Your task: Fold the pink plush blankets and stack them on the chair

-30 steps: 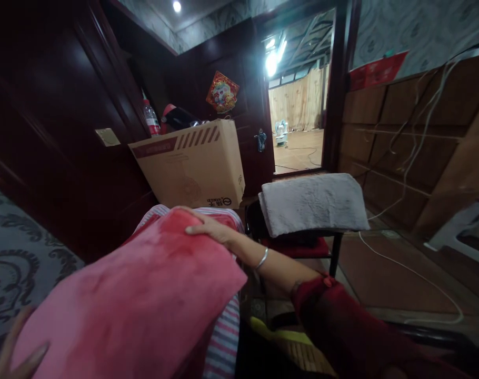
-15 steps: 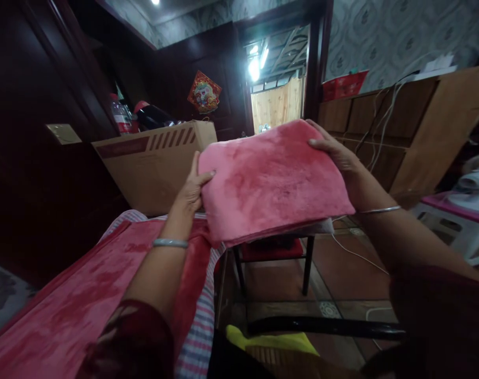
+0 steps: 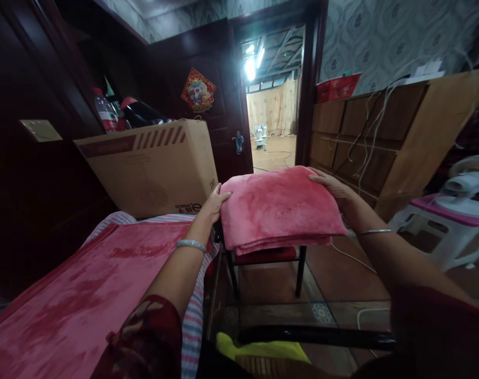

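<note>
A folded pink plush cloth [image 3: 282, 208] is held between my two hands, just above or on the red-seated chair [image 3: 263, 256]; whether it touches the seat is hidden. My left hand [image 3: 215, 204] grips its left edge, thumb on top and fingers out of sight beneath. At the far right corner my right hand [image 3: 330, 188] holds it the same way. Another pink plush cloth [image 3: 81, 279] lies spread on the surface to the left, over a striped cloth [image 3: 194, 316].
A large cardboard box [image 3: 152, 168] with bottles on top stands behind the spread cloth. To the right are a wooden cabinet [image 3: 405, 142] with hanging cables and a white stool [image 3: 440, 231] bearing a fan. A black bar [image 3: 318, 336] crosses low in front.
Both hands have lowered the folded cloth toward the chair, and it now lies more level. The view has shifted, showing more of the doorway and the box.
</note>
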A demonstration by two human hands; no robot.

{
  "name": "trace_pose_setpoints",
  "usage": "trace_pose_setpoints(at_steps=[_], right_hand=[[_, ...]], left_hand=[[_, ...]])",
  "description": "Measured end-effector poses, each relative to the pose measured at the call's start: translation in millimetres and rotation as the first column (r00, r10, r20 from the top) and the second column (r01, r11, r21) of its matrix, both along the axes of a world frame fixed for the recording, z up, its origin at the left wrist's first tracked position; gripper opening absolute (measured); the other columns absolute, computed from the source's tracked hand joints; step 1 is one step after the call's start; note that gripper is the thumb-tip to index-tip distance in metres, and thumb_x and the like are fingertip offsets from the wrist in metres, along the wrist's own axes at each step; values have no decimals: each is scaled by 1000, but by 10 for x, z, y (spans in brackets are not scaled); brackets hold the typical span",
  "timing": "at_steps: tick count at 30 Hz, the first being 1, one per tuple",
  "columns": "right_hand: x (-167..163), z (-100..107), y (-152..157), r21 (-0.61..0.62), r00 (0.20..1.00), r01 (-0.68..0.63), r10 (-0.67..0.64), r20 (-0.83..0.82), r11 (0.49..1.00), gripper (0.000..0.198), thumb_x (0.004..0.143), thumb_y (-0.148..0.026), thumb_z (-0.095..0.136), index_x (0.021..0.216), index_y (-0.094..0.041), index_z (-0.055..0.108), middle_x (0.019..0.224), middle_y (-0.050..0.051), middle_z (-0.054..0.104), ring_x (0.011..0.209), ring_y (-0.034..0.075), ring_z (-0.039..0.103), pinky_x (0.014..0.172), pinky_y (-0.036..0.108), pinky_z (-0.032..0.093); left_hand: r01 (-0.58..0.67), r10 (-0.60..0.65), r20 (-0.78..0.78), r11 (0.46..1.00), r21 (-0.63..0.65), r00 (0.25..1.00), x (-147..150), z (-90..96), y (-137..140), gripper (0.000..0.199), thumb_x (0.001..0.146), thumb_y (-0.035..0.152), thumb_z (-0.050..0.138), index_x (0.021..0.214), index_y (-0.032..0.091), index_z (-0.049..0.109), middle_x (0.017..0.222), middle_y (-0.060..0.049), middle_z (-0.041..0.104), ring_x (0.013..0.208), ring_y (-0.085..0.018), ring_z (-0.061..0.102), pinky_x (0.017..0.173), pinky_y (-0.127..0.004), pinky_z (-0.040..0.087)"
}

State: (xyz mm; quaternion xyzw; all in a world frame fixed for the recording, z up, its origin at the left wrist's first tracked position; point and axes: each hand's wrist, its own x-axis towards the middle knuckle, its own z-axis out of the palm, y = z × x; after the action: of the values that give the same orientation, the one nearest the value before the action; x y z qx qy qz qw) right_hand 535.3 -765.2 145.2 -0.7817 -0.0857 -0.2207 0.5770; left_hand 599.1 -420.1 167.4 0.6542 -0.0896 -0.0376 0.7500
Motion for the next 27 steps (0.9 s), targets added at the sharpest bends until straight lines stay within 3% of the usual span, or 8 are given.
trace_pose_setpoints(at_steps=[5, 9, 12, 16, 21, 22, 24, 27], right_hand=[[60, -12, -116, 183, 990, -56, 79, -118, 982, 51, 87, -38, 64, 134, -18, 59, 113, 13, 74, 89, 24, 73, 81, 42, 60], [105, 50, -169, -87, 979, 185, -192, -75, 979, 53, 87, -42, 66, 133, -16, 62, 122, 15, 71, 107, 30, 69, 95, 51, 55], [30, 204, -40, -365, 920, 391, -364, 144, 845, 53, 87, -43, 65, 132, -16, 64, 130, 17, 66, 124, 37, 60, 109, 59, 44], [-375, 432, 529, -458, 856, 445, -213, 472, 770, 48, 92, -44, 59, 134, -22, 63, 144, 12, 57, 136, 35, 50, 114, 58, 39], [-1018, 168, 1636, -461, 833, 76, 198, 516, 884, 40, 99, -36, 51, 137, -28, 59, 133, 10, 65, 112, 26, 67, 97, 43, 56], [-1082, 8, 1849, -521, 812, -86, 363, 457, 849, 39, 99, -33, 51, 136, -29, 60, 127, 9, 68, 107, 24, 69, 93, 40, 58], [-1120, -388, 2263, -629, 719, -393, 650, 245, 671, 38, 99, -30, 50, 135, -29, 62, 122, 9, 70, 106, 23, 70, 89, 36, 59], [-1024, -1023, 2882, -661, 580, -607, 814, 10, 441, 37, 98, -26, 46, 130, -26, 66, 117, 10, 72, 103, 23, 71, 88, 37, 59]], left_hand=[[-38, 38, 20, 998, -41, 999, -86, -7, -26, 97, 73, 16, 76, 157, 11, 28, 156, -16, 45, 136, -24, 52, 113, -29, 41], [-51, 50, 77, 999, 3, 996, -135, -16, -10, 94, 74, 22, 78, 155, 11, 31, 157, -18, 42, 137, -25, 50, 114, -31, 40], [-69, 50, 161, 991, 112, 986, -147, -15, -14, 88, 77, 30, 77, 153, 11, 36, 155, -19, 44, 139, -27, 48, 115, -35, 37], [-231, 146, 314, 940, 253, 938, -218, -51, 27, 77, 76, 30, 77, 146, 15, 47, 154, -17, 45, 140, -30, 45, 117, -42, 35], [-329, 162, 410, 866, 378, 897, -637, -472, 492, 73, 77, 26, 74, 144, 15, 50, 151, -18, 47, 131, -31, 53, 114, -44, 39], [-351, 158, 425, 833, 427, 891, -777, -625, 660, 72, 77, 25, 73, 144, 13, 50, 149, -18, 49, 134, -31, 51, 116, -44, 37], [-402, 175, 420, 734, 547, 891, -1127, -967, 1059, 70, 77, 24, 70, 143, 10, 51, 148, -19, 51, 140, -31, 45, 120, -44, 32], [-439, 302, 322, 534, 723, 897, -1852, -1445, 1737, 65, 80, 26, 64, 143, 16, 52, 151, -15, 51, 142, -31, 44, 121, -48, 31]])
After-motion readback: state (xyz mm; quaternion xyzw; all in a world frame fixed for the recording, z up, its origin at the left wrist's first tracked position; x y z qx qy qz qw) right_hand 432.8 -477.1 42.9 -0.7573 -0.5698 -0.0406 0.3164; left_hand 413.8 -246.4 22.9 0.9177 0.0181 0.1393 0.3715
